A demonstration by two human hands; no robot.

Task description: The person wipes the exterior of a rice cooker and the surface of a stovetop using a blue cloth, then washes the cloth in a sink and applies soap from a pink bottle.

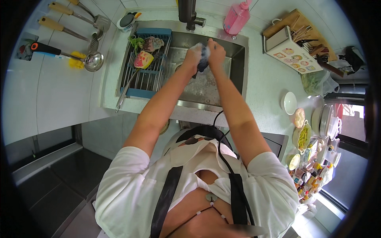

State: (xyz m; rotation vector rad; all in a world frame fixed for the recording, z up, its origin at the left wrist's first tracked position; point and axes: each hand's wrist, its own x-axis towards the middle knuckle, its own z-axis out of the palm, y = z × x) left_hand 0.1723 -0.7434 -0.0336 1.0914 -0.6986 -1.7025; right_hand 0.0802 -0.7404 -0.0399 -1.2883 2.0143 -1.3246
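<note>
My left hand (192,59) and my right hand (216,54) meet over the metal sink (222,85), below the dark faucet (191,20). Between them is a bunched dark blue cloth (203,60) with white suds on it, mostly on the left-hand side. Both hands are closed on this cloth, and part of it hangs below my fingers. Some fingers are hidden behind the bundle. Water drops dot the sink floor.
Across the sink's left side sits a blue-ended drying rack (137,92) holding colourful sponges (143,59) and a long-handled utensil. A pink pump bottle (237,18) stands behind. Utensils, including a ladle (93,62), hang at left. A knife holder (295,51) and white bowl (289,103) occupy the right.
</note>
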